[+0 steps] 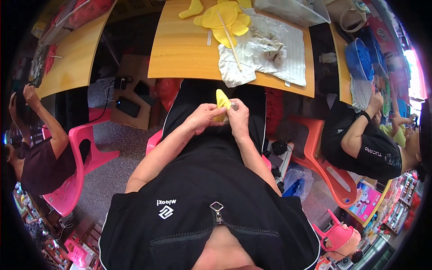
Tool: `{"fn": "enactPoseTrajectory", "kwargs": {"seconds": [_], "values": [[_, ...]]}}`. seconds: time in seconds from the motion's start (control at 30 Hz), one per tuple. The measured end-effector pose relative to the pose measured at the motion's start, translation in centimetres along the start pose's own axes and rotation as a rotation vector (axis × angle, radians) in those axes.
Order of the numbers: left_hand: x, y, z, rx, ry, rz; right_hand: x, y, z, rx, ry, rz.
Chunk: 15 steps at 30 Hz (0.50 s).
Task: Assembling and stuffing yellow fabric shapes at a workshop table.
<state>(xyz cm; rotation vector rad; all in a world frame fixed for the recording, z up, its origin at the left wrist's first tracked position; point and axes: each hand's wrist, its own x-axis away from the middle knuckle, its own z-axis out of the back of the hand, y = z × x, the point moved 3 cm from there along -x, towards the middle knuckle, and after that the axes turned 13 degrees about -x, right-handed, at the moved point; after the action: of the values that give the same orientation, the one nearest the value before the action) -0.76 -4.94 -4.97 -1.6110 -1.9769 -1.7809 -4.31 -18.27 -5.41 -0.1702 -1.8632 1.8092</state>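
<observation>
Over my lap, just off the table's near edge, a small yellow piece with a rounded tip (222,98) is pinched between my two hands. It looks like thin, soft sheet or cloth; which, I cannot tell. My left hand (203,118) grips its lower left side with thumb and fingers. The closed fingers of my right hand (239,118) press against its right side, where something small and greyish shows, too small to name. On the table (180,58) lies a pile of flat yellow pieces (218,19) with a thin wooden stick (229,40) across it.
A white cloth (234,67) hangs over the table's edge, beside a quilted white mat (294,58) bearing a crumpled plastic bag (270,47). A clear bin (297,13) stands at the back. People sit left (45,157) and right (364,144), by pink (83,166) and orange (321,157) chairs.
</observation>
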Motion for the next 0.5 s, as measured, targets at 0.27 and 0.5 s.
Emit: {"fn": "enactPoseTrajectory", "kwargs": {"seconds": [0.27,0.5], "values": [[-0.37,-0.15,0.68,-0.067,0.020,0.007,0.53,-0.01,0.21,-0.185,-0.119,-0.159],[0.08,-0.44,0.58,-0.009,0.044,0.004,-0.27,0.50,-0.23,-0.087,-0.073,-0.081]]}}
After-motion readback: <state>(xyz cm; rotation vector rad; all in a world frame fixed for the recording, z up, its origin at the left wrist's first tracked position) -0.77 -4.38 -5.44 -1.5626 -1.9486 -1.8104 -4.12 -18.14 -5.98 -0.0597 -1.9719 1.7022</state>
